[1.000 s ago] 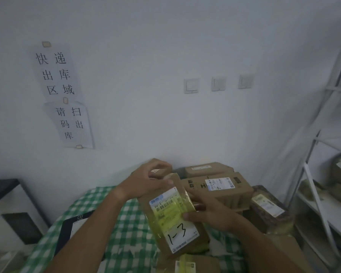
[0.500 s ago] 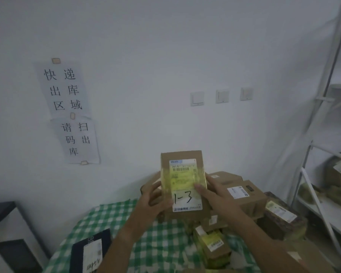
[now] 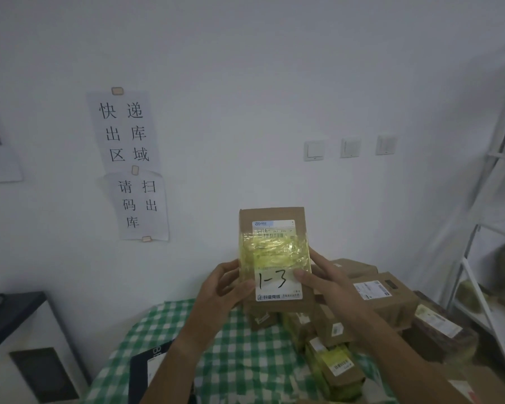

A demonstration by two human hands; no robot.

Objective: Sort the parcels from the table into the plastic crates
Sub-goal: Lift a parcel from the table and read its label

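I hold a small brown cardboard parcel (image 3: pixel 274 258) upright in front of me, above the table. Yellow tape crosses its white label, and "1-3" is handwritten on the label. My left hand (image 3: pixel 220 290) grips its left edge with the thumb on the front. My right hand (image 3: pixel 322 282) grips its right edge, thumb pressed beside the number. Below lie several more brown parcels (image 3: pixel 382 295) in a pile on the green checked tablecloth (image 3: pixel 239 354). No plastic crate is in view.
A black flat parcel (image 3: pixel 152 365) lies on the cloth at the lower left. A dark-topped white cabinet (image 3: pixel 15 325) stands to the left. A white metal shelf (image 3: pixel 484 258) with packages stands at the right. Paper signs (image 3: pixel 129 164) and switches hang on the wall.
The parcel went from tilted low over the pile to upright and raised, label facing me. My left hand shifted from its top to its left edge. Over the last half second little moved.
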